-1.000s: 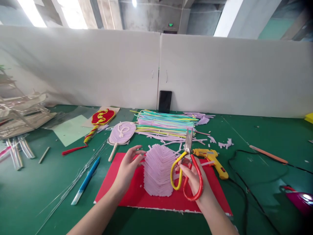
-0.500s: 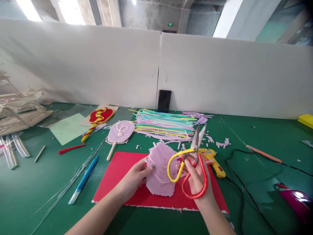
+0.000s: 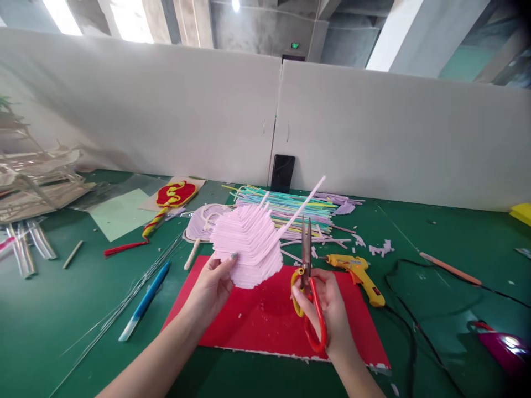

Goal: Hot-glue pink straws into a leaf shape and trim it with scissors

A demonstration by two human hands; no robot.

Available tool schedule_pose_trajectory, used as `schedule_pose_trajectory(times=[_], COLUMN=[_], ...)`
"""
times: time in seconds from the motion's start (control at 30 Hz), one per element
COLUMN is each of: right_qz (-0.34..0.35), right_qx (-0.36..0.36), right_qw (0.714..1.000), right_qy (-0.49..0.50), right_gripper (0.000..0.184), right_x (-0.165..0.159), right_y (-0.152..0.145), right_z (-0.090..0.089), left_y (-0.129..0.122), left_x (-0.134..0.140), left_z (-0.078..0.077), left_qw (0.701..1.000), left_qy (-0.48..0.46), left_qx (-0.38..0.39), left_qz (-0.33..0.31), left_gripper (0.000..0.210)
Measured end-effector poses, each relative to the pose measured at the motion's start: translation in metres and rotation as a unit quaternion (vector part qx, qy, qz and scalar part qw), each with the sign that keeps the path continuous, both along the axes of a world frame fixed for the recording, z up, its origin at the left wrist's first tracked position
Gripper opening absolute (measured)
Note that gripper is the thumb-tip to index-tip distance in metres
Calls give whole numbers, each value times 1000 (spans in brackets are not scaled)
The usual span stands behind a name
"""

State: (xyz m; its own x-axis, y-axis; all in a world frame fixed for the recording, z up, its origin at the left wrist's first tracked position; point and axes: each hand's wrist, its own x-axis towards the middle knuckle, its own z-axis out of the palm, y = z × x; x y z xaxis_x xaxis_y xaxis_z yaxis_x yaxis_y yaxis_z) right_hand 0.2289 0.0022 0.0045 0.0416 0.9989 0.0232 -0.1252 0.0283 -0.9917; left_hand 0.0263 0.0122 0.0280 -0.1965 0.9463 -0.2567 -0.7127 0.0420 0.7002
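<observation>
My left hand [image 3: 213,290] pinches the lower left edge of a lilac panel [image 3: 249,243] made of fuzzy pipe cleaners laid in V-shaped rows. One long strip [image 3: 305,204] sticks out from its upper right side, and shorter ends stand up along the top. Scissors [image 3: 309,276] with one yellow and one red handle are in my right hand [image 3: 332,309], blades pointing up and nearly together. The blades are to the right of the panel, apart from it. Both hands are above a red board [image 3: 265,320]. Partly hidden behind the panel lies a lilac fan [image 3: 199,224] with a twisted handle.
Coloured pipe cleaners [image 3: 307,209] are piled at the back, near a leaning phone [image 3: 283,172]. A yellow glue gun [image 3: 360,273] and its cord lie right. Left are a red fan [image 3: 176,193], a blue pen [image 3: 145,301] and thin wires [image 3: 120,304]. A magenta tool [image 3: 506,345] sits far right.
The panel has moved up and left in my left hand. My right hand has come away from it, and the scissors have turned, with their blades closer together.
</observation>
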Motion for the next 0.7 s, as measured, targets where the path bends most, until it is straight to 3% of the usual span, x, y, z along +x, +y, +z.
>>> schedule_pose_trajectory(times=[0.2,0.33,0.47,0.6,0.7], right_qz=[87,103,95,106,65], right_qx=[-91,-121,-65,-22,-7], right_qw=[991,987,989,988,993], right_qy=[-36,-31,-90,-112,-103], right_gripper=[39,43,46,39,37], right_x=[2,5,9,11,12], right_y=[-3,-4,-5,-6,-3], right_z=[0,6,12,3,-5], left_y=[0,1,10,25,31], left_x=[-3,-8,-10,4,21], left_z=[6,11,32,57,62], left_qw=[999,999,994,987,988], left_qy=[-20,5,65,98,92], left_qx=[-2,29,72,117,122], left_qz=[29,41,59,46,18], left_gripper=[27,25,30,26,24])
